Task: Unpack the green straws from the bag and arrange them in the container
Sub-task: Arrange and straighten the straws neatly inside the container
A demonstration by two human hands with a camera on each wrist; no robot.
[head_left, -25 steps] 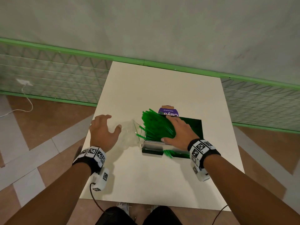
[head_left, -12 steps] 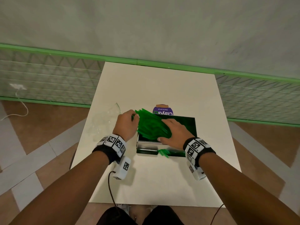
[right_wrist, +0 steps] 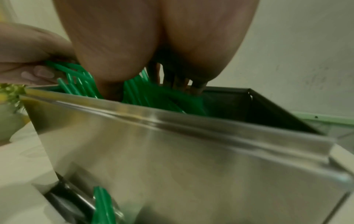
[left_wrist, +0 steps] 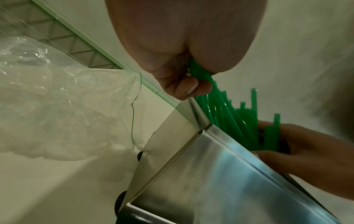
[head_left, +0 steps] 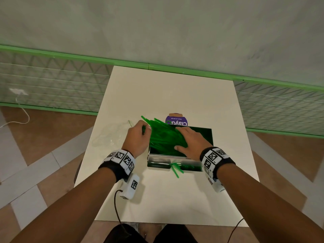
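Note:
A bundle of green straws [head_left: 163, 137] leans out of the steel container [head_left: 157, 163] toward its far left corner. My left hand [head_left: 140, 135] grips the straws' free ends; in the left wrist view its fingers [left_wrist: 191, 86] curl round the straws [left_wrist: 226, 115]. My right hand [head_left: 190, 140] lies flat on the bundle, fingers straight, pressing the straws [right_wrist: 145, 94] down into the container [right_wrist: 172, 151]. The clear plastic bag [head_left: 108, 137] lies crumpled on the table, left of my left hand. A few straws [head_left: 176, 170] lie on the table against the container's near wall.
A purple labelled pack [head_left: 177, 121] stands just behind the container. The white table [head_left: 175, 199] ends close to the left of the bag [left_wrist: 57, 106]. A green-edged wall runs behind the table. A white cable [head_left: 21, 118] lies on the floor at the left.
My left hand left the bag, moved right to the straws' ends and gripped them. The bag stays on the table. My right hand stayed on the bundle.

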